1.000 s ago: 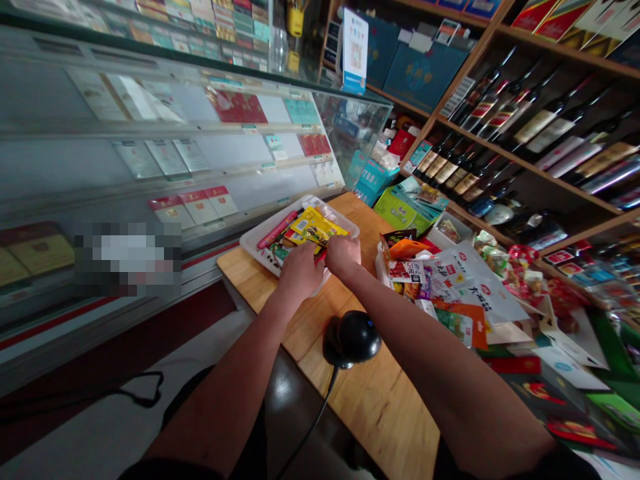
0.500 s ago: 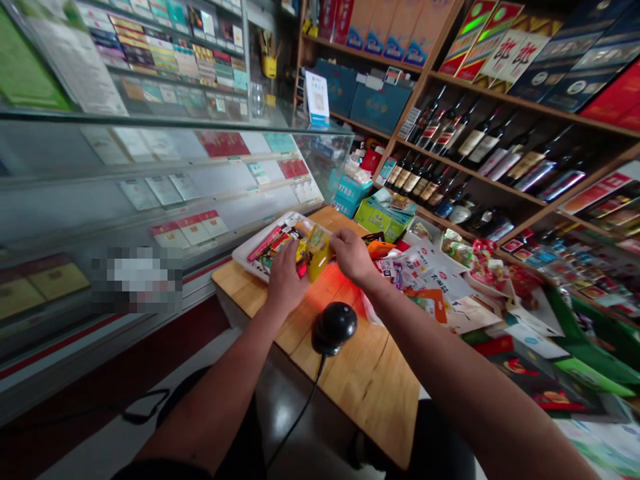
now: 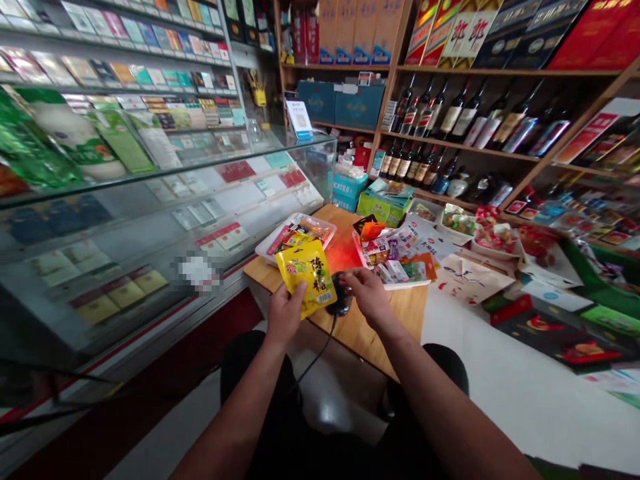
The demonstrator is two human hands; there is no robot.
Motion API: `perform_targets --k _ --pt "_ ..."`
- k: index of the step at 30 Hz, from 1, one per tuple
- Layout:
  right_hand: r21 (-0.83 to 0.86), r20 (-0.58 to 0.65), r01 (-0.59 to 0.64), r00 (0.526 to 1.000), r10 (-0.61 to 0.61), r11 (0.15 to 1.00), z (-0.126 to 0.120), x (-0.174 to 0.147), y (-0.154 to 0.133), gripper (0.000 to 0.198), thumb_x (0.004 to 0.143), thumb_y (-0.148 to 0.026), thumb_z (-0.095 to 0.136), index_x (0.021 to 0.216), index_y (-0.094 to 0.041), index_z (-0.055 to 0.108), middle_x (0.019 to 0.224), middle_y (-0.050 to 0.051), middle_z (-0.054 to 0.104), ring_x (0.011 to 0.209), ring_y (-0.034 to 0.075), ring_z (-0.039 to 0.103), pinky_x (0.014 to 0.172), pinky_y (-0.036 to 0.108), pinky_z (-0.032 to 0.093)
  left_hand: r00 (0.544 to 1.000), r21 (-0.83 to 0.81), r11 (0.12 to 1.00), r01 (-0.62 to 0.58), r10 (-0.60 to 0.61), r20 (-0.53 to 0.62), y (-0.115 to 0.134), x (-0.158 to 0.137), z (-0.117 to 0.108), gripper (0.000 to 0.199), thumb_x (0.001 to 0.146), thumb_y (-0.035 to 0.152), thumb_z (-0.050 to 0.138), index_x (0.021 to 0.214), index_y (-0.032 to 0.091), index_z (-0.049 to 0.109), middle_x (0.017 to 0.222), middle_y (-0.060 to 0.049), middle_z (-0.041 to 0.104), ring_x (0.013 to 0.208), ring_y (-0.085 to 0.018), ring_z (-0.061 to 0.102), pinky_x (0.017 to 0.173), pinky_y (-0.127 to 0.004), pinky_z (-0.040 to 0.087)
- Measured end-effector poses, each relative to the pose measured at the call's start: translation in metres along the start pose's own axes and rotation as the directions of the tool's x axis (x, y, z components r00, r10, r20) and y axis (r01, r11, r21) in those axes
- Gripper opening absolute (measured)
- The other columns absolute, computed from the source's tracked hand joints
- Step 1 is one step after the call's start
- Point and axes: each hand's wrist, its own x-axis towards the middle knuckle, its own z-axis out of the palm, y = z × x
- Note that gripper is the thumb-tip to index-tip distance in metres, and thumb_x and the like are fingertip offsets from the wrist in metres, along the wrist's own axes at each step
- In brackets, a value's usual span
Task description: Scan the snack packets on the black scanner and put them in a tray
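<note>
My left hand (image 3: 287,310) grips a yellow candy packet (image 3: 304,270) with dark Chinese lettering at its lower edge, thumb on the front. The packet is tilted above the near edge of the small wooden table (image 3: 400,333). Beside it stands a black barcode scanner (image 3: 342,305) with a cable, partly covered by the packet and my right hand. My right hand (image 3: 373,297) is closed, its fingertips drawn together at the scanner's right side; whether they touch it or hold something small, I cannot tell. Red light falls on the wood behind the scanner.
Behind the packet, a white tray (image 3: 327,233) holds several snack packets. Another white tray (image 3: 410,285) with packets lies to the right. The glass display counter (image 3: 240,200) runs along the left. Shelves with bottles (image 3: 453,120) stand at the back; my knees are below the table.
The yellow packet has come out from over the left tray toward me, its front now facing me. My right hand has left the packet and moved back beside the scanner. The view has shifted.
</note>
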Motion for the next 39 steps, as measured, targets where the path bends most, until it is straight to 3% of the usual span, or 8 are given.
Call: perform_targets --k 3,8,13,16,22,28,33,39 --pt "0.047 0.096 -0.08 0.992 0.075 0.996 0.003 -0.022 0.016 0.036 0.081 -0.047 0.068 0.099 -0.015 0.066 0.085 0.005 0.069 0.074 0.016 0.064 0.065 0.027 0.051 0.999 -0.001 0.999 0.046 -0.046 -0.004 0.0 -0.016 -0.001 0.047 0.083 0.052 0.072 0.111 0.014 0.066 0.106 -0.009 0.073 0.088 -0.025 0.072 0.073 -0.032 0.058" --pt "0.125 0.187 -0.105 0.979 0.081 0.987 0.005 -0.047 0.025 0.034 0.076 -0.047 0.072 0.079 -0.015 0.061 0.075 0.003 0.065 0.063 0.012 0.058 0.062 0.026 0.047 0.994 0.059 0.994 0.097 -0.1 0.037 -0.004 -0.029 0.0 0.045 0.084 0.054 0.071 0.107 0.015 0.068 0.103 -0.009 0.074 0.084 -0.024 0.072 0.069 -0.031 0.057" --pt "0.287 0.286 -0.259 0.942 0.176 0.922 0.0 -0.057 0.024 0.04 0.069 -0.049 0.078 0.079 -0.016 0.057 0.077 0.002 0.065 0.065 0.013 0.06 0.065 0.027 0.049 0.994 0.046 0.993 0.109 -0.11 0.011 -0.008 -0.029 0.007 0.048 0.088 0.061 0.063 0.102 0.015 0.067 0.1 -0.009 0.074 0.081 -0.024 0.072 0.064 -0.03 0.056" --pt "0.296 0.298 -0.27 0.937 0.18 0.916 -0.004 -0.052 0.024 0.039 0.07 -0.049 0.077 0.082 -0.016 0.059 0.079 0.003 0.066 0.067 0.014 0.06 0.065 0.027 0.049 0.995 0.055 0.994 0.096 -0.097 0.013 -0.008 -0.022 0.012 0.048 0.089 0.062 0.06 0.103 0.016 0.065 0.103 -0.009 0.074 0.084 -0.023 0.072 0.063 -0.028 0.054" --pt "0.103 0.201 -0.095 0.977 0.073 0.99 -0.021 -0.006 0.021 0.032 0.077 -0.046 0.068 0.074 -0.016 0.056 0.067 -0.001 0.058 0.058 0.011 0.051 0.058 0.024 0.043 0.98 0.176 0.982 0.062 -0.093 0.176 0.0 0.015 0.015 0.039 0.09 0.055 0.061 0.1 0.017 0.06 0.101 -0.007 0.072 0.084 -0.019 0.068 0.067 -0.027 0.053" --pt "-0.113 0.145 0.073 0.988 -0.057 0.991 -0.043 0.061 0.02 0.028 0.081 -0.044 0.063 0.077 -0.016 0.058 0.069 -0.002 0.057 0.062 0.011 0.048 0.059 0.023 0.038 0.941 0.245 0.968 -0.059 -0.029 0.338 0.0 0.08 0.027 0.033 0.088 0.044 0.066 0.105 0.015 0.063 0.103 -0.007 0.07 0.092 -0.019 0.065 0.083 -0.03 0.053" --pt "-0.404 0.113 0.158 0.986 -0.122 0.901 -0.06 0.112 0.026 0.025 0.083 -0.036 0.062 0.068 -0.016 0.058 0.064 -0.003 0.053 0.061 0.011 0.045 0.059 0.024 0.032 0.945 0.401 0.909 -0.114 -0.025 0.325 -0.016 0.136 0.043 0.031 0.086 0.046 0.066 0.095 0.017 0.065 0.088 -0.003 0.068 0.078 -0.016 0.061 0.069 -0.025 0.047" --pt "-0.529 0.099 0.143 0.989 -0.106 0.837 -0.068 0.14 0.045 0.024 0.086 -0.031 0.059 0.066 -0.016 0.06 0.065 -0.002 0.055 0.064 0.012 0.048 0.061 0.024 0.032 0.959 0.588 0.788 -0.184 0.012 0.284 -0.034 0.17 0.055 0.035 0.087 0.047 0.061 0.098 0.016 0.073 0.089 -0.005 0.071 0.081 -0.019 0.063 0.071 -0.026 0.046"
